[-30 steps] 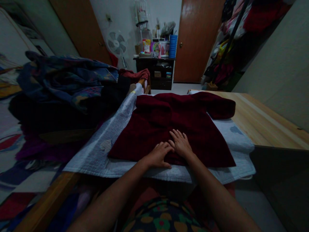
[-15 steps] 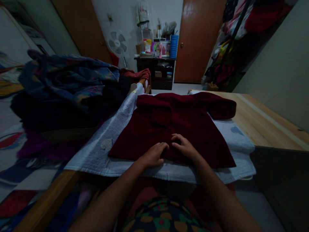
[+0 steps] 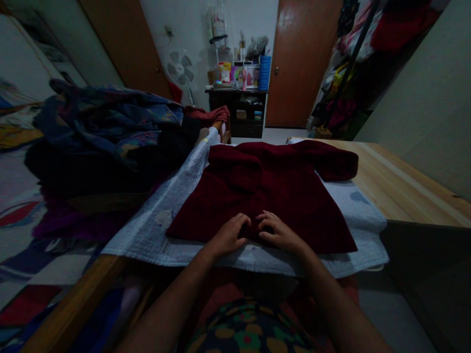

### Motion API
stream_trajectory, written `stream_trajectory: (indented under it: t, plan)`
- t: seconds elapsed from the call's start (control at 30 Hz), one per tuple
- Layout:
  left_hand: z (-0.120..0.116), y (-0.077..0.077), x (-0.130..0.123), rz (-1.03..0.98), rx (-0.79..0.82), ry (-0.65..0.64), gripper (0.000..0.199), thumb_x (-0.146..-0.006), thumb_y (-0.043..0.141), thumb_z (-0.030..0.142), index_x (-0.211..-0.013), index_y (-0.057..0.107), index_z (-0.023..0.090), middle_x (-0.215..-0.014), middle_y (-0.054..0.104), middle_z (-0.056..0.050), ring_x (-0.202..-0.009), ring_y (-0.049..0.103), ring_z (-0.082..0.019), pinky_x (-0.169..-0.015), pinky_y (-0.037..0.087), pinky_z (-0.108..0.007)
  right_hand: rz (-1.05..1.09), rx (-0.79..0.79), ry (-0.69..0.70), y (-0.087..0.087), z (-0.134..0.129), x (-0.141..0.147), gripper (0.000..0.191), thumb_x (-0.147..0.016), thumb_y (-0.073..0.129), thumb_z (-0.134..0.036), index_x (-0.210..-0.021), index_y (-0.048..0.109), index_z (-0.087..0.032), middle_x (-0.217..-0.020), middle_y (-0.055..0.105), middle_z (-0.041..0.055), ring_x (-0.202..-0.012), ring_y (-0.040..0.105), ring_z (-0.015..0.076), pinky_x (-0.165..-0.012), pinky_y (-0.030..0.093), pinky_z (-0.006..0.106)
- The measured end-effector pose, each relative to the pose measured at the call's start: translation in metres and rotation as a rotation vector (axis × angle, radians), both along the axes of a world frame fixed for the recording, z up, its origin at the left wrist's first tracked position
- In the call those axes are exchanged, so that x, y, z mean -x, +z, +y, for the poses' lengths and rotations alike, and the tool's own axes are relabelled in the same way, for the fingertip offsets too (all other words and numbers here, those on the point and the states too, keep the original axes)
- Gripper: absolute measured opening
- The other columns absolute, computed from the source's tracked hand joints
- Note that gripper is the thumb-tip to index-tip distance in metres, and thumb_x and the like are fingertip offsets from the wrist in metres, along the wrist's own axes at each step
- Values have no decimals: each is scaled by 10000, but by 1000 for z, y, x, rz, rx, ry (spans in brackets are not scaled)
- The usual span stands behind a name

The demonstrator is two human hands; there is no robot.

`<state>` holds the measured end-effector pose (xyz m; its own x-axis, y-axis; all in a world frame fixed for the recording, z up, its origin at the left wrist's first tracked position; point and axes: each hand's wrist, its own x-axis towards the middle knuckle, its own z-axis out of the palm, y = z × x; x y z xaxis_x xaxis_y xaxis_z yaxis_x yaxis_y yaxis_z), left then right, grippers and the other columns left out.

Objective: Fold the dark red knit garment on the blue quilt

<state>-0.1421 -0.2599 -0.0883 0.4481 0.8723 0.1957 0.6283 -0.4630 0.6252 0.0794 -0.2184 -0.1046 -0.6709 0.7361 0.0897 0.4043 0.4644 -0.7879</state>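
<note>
A dark maroon shirt with sleeves lies spread out on a light blue-white cloth, its wide hem towards me. My left hand is at the middle of that hem, fingers curved over the fabric and the thumb apart from them. Close beside it, my right hand touches the same hem, also with curved fingers and a gap between thumb and forefinger. Neither hand has fabric visibly pinched in it. A small space separates the two hands.
A heap of dark and blue patterned clothes rises at the left. To the right stands a pale wooden tabletop. Behind are a dark shelf unit, a white fan and a brown door. Clothes hang at upper right.
My right hand has drawn slightly down towards the hem. The left hand has shifted a little left, its thumb now further from the fingers. The shirt lies almost the same.
</note>
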Motion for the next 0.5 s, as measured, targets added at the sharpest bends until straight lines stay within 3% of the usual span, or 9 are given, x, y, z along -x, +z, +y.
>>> stream_trajectory:
  t: [0.13,0.23,0.33,0.5]
  plan:
    - [-16,-12,-10,206,-395,87,214,-772,616,104,-949,605,224,-1180,555,-61,-1182,460,-226,-1003,407,-398,52,-83,-59,-7,1,2,90,-822,605,-244,-901,644,-229,-1229,590,66,-1326,377,247,-1117,258,491]
    - [-22,-23,-16,316,-629,91,137,-828,631,199,-944,653,268,-1254,557,-43,-1230,434,-239,-1069,334,-465,56,-135,-81,-12,1,3,97,-810,602,-228,-898,643,-229,-1184,618,61,-1293,422,245,-1111,270,489]
    - [-22,-31,-17,349,-717,111,67,-846,632,261,-897,673,276,-1289,563,-27,-1218,452,-237,-1090,291,-501,17,-190,-70,-16,-1,4,155,-781,615,-219,-935,633,-229,-1208,608,58,-1307,406,249,-1111,267,487]
    - [-22,-37,-13,378,-762,119,61,-848,621,261,-829,676,246,-1304,567,-29,-1220,459,-232,-1104,265,-506,-59,-338,-86,-20,-12,6,489,-690,637,-168,-1167,543,-220,-1271,561,87,-1299,401,273,-1096,269,511]
